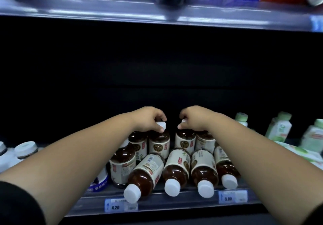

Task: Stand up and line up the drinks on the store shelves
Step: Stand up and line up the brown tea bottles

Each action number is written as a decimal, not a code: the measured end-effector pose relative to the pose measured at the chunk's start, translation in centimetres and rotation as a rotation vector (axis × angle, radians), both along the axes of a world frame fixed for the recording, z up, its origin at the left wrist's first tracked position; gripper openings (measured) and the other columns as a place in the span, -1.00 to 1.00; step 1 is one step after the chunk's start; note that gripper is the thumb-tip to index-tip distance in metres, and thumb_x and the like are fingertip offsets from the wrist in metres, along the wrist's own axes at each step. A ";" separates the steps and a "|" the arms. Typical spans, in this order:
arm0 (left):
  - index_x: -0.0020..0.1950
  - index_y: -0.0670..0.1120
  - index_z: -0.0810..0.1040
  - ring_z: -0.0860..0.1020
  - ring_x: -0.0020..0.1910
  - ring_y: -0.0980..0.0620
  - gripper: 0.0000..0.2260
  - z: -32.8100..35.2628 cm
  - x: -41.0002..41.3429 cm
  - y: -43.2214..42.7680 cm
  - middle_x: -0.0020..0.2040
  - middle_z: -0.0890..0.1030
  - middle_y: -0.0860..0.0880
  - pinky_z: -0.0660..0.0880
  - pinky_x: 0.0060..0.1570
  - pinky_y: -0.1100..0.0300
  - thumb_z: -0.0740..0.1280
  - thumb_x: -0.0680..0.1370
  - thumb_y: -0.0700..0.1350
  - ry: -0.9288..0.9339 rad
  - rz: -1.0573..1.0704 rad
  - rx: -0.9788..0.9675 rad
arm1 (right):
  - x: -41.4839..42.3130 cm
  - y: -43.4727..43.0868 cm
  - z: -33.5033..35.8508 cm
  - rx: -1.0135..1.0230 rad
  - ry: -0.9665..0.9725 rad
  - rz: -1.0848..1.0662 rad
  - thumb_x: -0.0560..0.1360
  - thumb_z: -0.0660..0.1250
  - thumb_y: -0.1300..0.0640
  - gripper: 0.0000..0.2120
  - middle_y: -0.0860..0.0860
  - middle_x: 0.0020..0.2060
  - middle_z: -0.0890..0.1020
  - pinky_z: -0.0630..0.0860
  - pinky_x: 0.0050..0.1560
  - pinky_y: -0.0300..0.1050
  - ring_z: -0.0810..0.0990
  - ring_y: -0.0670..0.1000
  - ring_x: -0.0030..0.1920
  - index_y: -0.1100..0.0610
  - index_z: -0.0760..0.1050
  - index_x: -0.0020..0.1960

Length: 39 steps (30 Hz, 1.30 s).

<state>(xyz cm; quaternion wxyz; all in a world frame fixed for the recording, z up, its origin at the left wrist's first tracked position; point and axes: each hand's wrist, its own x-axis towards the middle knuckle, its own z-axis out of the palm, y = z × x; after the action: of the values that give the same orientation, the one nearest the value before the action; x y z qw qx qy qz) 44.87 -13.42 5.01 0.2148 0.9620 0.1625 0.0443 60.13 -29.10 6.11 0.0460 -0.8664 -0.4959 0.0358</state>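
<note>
Tea bottles (pixel 122 165), dark brown with cream labels and white caps, crowd the lower shelf (pixel 188 200) just above the 4.20 price tag (pixel 120 206). The job looks roughly half done. About five stand upright farther back from the tag. Four lying bottles (pixel 176 168) rest on their sides nearest it, side by side and touching, caps pointing out over the shelf lip.

The left hand (pixel 148 119) has its fingers curled over the cap of the left upright bottle (pixel 159 143). The right hand (pixel 195 119) curls round the cap of the right upright bottle (pixel 185 141), a small gap away. Both bottles are at the back, above and right of the tag. I'd say those two are being squared up, with the four fallen ones left to raise.

Green-capped bottles (pixel 277 128) stand well right of the tag, some blurred.
</note>
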 end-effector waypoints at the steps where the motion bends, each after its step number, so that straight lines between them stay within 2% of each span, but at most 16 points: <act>1: 0.31 0.11 0.54 0.53 0.20 0.09 -0.57 -0.2 0.2 -0.2 0.23 0.58 0.10 0.47 0.26 0.10 0.51 0.47 0.00 0.026 0.001 0.018 | 0.2 -0.3 -0.3 -0.015 0.004 -0.014 0.49 0.41 -0.18 -0.46 0.00 0.25 0.57 0.54 0.17 0.00 0.57 0.06 0.18 -0.02 0.45 0.40; 5: 0.36 0.14 0.50 0.46 0.33 0.04 -0.59 -0.6 0.7 -0.7 0.34 0.52 0.08 0.40 0.32 0.08 0.45 0.52 0.00 0.104 0.027 0.084 | 0.9 -0.7 -1.5 0.016 0.044 -0.017 0.54 0.39 -0.10 -0.51 0.05 0.32 0.53 0.53 0.19 0.02 0.55 0.10 0.24 -0.03 0.42 0.43; 9: 0.35 0.15 0.51 0.46 0.33 0.03 -0.61 -0.4 0.7 -0.8 0.35 0.51 0.07 0.41 0.30 0.07 0.44 0.53 0.00 0.115 0.051 0.074 | 1.0 -1.2 -1.3 0.054 0.095 0.047 0.55 0.40 -0.03 -0.54 0.01 0.33 0.52 0.46 0.14 -0.09 0.52 0.07 0.27 -0.03 0.44 0.42; 14: 0.32 0.16 0.53 0.47 0.29 0.04 -0.64 -0.7 0.7 -0.6 0.30 0.53 0.08 0.41 0.25 0.11 0.44 0.53 -0.01 0.095 0.044 0.061 | 0.8 -1.5 -0.9 0.026 0.136 0.132 0.53 0.43 -0.01 -0.60 -0.07 0.23 0.55 0.46 0.14 -0.10 0.52 -0.02 0.15 -0.06 0.50 0.35; 19: 0.34 0.15 0.52 0.46 0.30 0.04 -0.63 -1.0 0.6 -0.7 0.32 0.52 0.08 0.36 0.20 0.17 0.44 0.54 -0.01 0.064 0.044 0.062 | 0.2 -1.2 -1.0 0.062 0.147 0.155 0.50 0.45 -0.06 -0.58 -0.09 0.16 0.56 0.51 0.15 -0.07 0.55 -0.03 0.13 -0.07 0.51 0.33; 25: 0.37 0.15 0.49 0.45 0.33 0.04 -0.61 -1.1 0.4 -1.0 0.35 0.50 0.08 0.39 0.25 0.13 0.42 0.55 0.02 0.068 0.043 0.078 | 0.3 -1.5 -1.8 0.114 0.212 0.141 0.53 0.43 -0.03 -0.58 -0.08 0.28 0.54 0.47 0.22 -0.06 0.51 -0.01 0.24 -0.14 0.47 0.36; 28: 0.38 0.12 0.48 0.46 0.32 0.05 -0.57 -1.0 0.7 -1.4 0.34 0.51 0.07 0.40 0.25 0.15 0.44 0.53 0.02 0.057 0.041 0.086 | 0.3 -1.9 -1.3 0.072 0.217 0.147 0.50 0.46 -0.07 -0.49 -0.07 0.34 0.52 0.43 0.28 -0.07 0.49 -0.01 0.30 -0.12 0.43 0.42; 31: 0.39 0.09 0.48 0.49 0.29 0.06 -0.52 -0.8 1.4 -2.2 0.32 0.53 0.06 0.42 0.21 0.20 0.48 0.49 0.04 0.022 0.022 0.076 | 0.9 -2.7 0.2 0.114 0.201 0.118 0.45 0.50 -0.12 -0.42 -0.05 0.26 0.58 0.46 0.21 -0.13 0.56 -0.03 0.23 -0.10 0.43 0.42; 33: 0.37 0.09 0.49 0.51 0.25 0.06 -0.53 -0.7 2.3 -2.9 0.30 0.54 0.05 0.44 0.21 0.18 0.49 0.48 0.03 0.002 0.019 0.060 | 2.1 -3.6 1.0 0.151 0.149 0.070 0.44 0.51 -0.10 -0.44 -0.04 0.23 0.59 0.50 0.21 -0.09 0.57 -0.01 0.21 -0.09 0.46 0.40; 36: 0.28 0.13 0.54 0.53 0.22 0.07 -0.59 -0.7 3.8 -4.1 0.24 0.58 0.09 0.47 0.25 0.09 0.51 0.46 0.04 -0.007 -0.004 0.052 | 4.4 -5.1 0.7 0.072 0.067 -0.024 0.44 0.51 -0.10 -0.41 0.01 0.28 0.57 0.52 0.22 -0.03 0.56 0.04 0.23 -0.05 0.45 0.42; 39: 0.31 0.11 0.53 0.54 0.18 0.07 -0.58 -0.8 4.8 -5.1 0.24 0.58 0.08 0.49 0.22 0.10 0.50 0.47 0.04 -0.002 -0.013 0.044 | 6.0 -5.8 -0.8 0.013 0.065 -0.090 0.44 0.47 -0.19 -0.40 0.02 0.29 0.56 0.53 0.20 0.02 0.56 0.07 0.22 -0.04 0.44 0.42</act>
<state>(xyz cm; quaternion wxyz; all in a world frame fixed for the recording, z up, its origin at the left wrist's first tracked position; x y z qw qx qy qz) 49.71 -18.54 4.17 0.1939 0.9675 0.1552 0.0474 66.16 -34.93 5.34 0.0691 -0.8858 -0.4551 0.0586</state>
